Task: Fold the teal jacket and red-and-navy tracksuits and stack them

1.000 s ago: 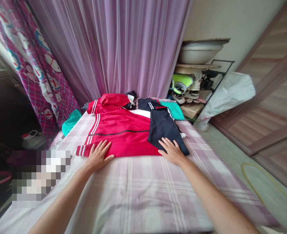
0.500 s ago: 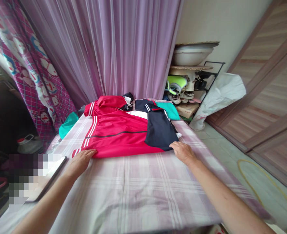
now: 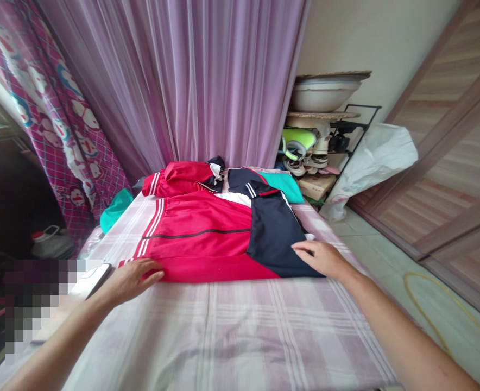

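A red jacket (image 3: 199, 233) with white stripes and a navy panel (image 3: 275, 233) lies flat on a checked pink-and-white cloth (image 3: 232, 326) covering the table. My left hand (image 3: 130, 279) lies flat and open on the jacket's near left corner, by the striped cuff. My right hand (image 3: 323, 256) rests open on the navy panel's near right edge, fingers stretched out. More red and navy clothing (image 3: 183, 176) is bunched behind the jacket, with a teal garment (image 3: 286, 184) beside it.
Purple curtains (image 3: 191, 81) hang behind the table, and a patterned pink curtain (image 3: 56, 119) on the left. A metal rack (image 3: 338, 130) with a basin and shoes stands at the right, next to a white sack (image 3: 374, 157). A wooden door (image 3: 460, 163) lines the right side.
Both hands slid outward from the middle of the jacket's near hem to its left and right corners. The camera view shifted slightly.
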